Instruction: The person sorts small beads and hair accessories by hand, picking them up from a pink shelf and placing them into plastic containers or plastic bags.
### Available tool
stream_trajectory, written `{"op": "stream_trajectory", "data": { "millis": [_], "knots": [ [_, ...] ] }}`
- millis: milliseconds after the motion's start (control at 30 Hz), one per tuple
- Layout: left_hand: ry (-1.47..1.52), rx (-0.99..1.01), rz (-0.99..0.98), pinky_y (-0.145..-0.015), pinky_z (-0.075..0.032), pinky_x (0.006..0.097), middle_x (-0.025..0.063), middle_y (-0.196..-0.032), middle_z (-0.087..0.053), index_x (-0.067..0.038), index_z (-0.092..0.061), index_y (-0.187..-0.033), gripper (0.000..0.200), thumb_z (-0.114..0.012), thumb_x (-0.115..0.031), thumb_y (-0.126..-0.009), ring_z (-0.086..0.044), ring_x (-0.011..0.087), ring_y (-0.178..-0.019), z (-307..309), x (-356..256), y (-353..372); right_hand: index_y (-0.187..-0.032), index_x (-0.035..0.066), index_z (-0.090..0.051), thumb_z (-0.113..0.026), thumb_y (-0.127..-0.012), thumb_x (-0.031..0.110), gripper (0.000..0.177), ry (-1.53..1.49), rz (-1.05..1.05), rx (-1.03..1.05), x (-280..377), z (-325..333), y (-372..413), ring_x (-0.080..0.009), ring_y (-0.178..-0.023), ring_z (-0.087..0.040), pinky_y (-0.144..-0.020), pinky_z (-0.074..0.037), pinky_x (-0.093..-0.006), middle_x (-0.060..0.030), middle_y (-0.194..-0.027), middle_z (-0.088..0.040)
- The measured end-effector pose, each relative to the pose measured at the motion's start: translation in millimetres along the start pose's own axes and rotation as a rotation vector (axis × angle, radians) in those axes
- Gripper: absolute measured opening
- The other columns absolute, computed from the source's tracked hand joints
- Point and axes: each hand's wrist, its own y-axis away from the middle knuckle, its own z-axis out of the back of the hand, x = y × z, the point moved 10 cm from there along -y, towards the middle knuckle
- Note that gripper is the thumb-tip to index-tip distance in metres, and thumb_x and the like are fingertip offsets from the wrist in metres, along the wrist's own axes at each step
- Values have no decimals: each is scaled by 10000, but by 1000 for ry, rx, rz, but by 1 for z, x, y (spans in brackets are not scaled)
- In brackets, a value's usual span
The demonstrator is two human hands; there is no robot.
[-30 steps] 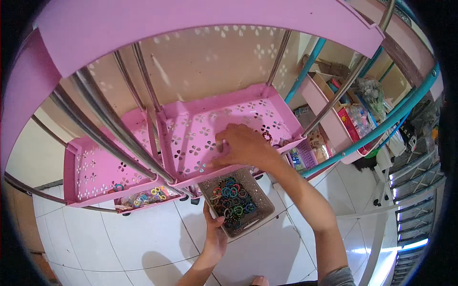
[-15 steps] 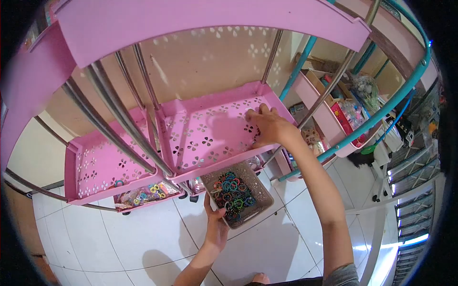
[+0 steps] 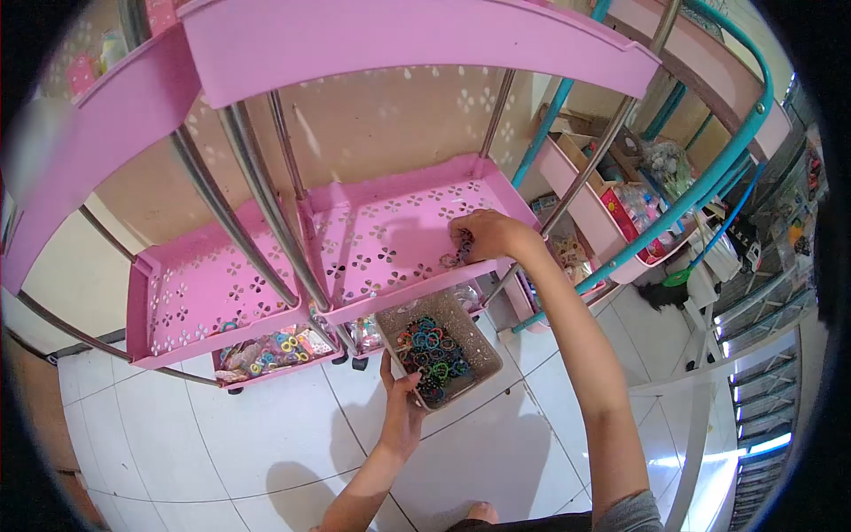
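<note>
**Clerk:** Where the left hand sits low over the tiled floor, what goes on the list?

**Checker:** Item one: small brown basket, held up at its near edge by that hand, thumb over the rim and fingers beneath. It sits tilted, just below the front lip of the pink shelf. Contents: a heap of coloured hair bands, loose and mixed.

**Clerk:** And the right hand?

**Checker:** Item two: right hand, reached in over the pink shelf near its front right corner, fingers bent close together with the tips down on a small dark clump of bands. Whether the clump is gripped or only touched, I cannot tell.

**Clerk:** Surrounding stock?

**Checker:** Item three: a second pink shelf section to the left, flower-shaped cut-outs, one small ring lying near its front edge. Item four: lower tray beneath it, holding bright rings and packets. Item five: steel posts running up between the two sections. Item six: teal-framed rack off to the right, well apart, stacked with assorted goods too small to list.
</note>
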Motion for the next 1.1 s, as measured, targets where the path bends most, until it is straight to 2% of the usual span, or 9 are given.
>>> {"op": "stream_trajectory", "data": {
  "millis": [167, 267, 367, 467, 633, 867, 933, 1000, 1100],
  "knots": [
    [-14, 27, -42, -663, -439, 394, 16, -1186, -361, -279, -184, -1215, 557, -465, -337, -737, -451, 222, -1004, -4, -6, 0, -791, 47, -529, -679, -520, 238, 365, 60, 40, -20, -1, -13, -9, -278, -834, -492, -701, -395, -347, -121, -802, -550],
    [-10, 29, -45, -659, -439, 388, 15, -1175, -370, -279, -193, -1208, 545, -467, -337, -740, -458, 213, -993, -5, -5, 0, -755, 43, -567, -679, -509, 210, 318, 163, 134, -258, 20, 2, -5, -269, -780, -520, -696, -401, -338, -102, -737, -570],
    [14, 0, -24, -652, -439, 385, 14, -1159, -385, -278, -208, -1200, 533, -471, -329, -739, -465, 205, -980, -5, -4, 1, -691, 49, -595, -680, -508, 169, 235, 236, 124, -163, 26, 4, -9, -232, -704, -545, -678, -411, -308, -72, -664, -578],
    [30, 9, 18, -645, -437, 384, 13, -1145, -399, -276, -232, -1191, 519, -474, -326, -735, -471, 199, -968, -7, -7, 1, -626, 39, -594, -670, -514, 124, 160, -258, -22, -41, 0, 8, -10, -174, -646, -546, -650, -415, -264, -44, -607, -568],
    [-6, -1, 66, -641, -438, 386, 11, -1138, -405, -277, -265, -1180, 505, -474, -327, -723, -474, 193, -963, 2, -6, -2, -669, 25, -592, -619, -543, 88, 144, -617, 359, -128, 54, 57, 32, -152, -601, -551, -573, -442, -257, -79, -647, -582],
    [40, 6, 38, -636, -453, 379, 16, -1114, -421, -252, -290, -1162, 468, -459, -301, -729, -490, 192, -936, 3, -15, -3, -756, 40, -581, -604, -590, 73, 171, -332, 494, 158, 121, -9, 74, -145, -671, -545, -645, -424, -259, -49, -707, -577],
    [18, -23, 23, -627, -458, 376, 16, -1112, -423, -252, -293, -1158, 451, -451, -297, -738, -494, 199, -928, 5, -15, -4, -780, 47, -584, -611, -588, 97, 200, -426, 545, 37, 118, 9, 72, -163, -672, -551, -648, -429, -280, -62, -701, -577],
    [19, -20, 24, -625, -459, 379, 16, -1111, -424, -251, -297, -1155, 447, -453, -300, -739, -493, 202, -927, 6, -14, -4, -819, 62, -584, -642, -573, 144, 266, -589, 326, -132, 80, 44, 48, -195, -681, -547, -650, -428, -302, -74, -733, -573],
    [23, -10, 35, -620, -458, 381, 18, -1112, -423, -252, -302, -1150, 441, -456, -305, -740, -493, 207, -925, 6, -10, -6, -868, 49, -566, -668, -534, 150, 364, -159, 202, -371, 36, 47, 10, -238, -809, -546, -728, -421, -329, -126, -786, -572]
  ]
}}
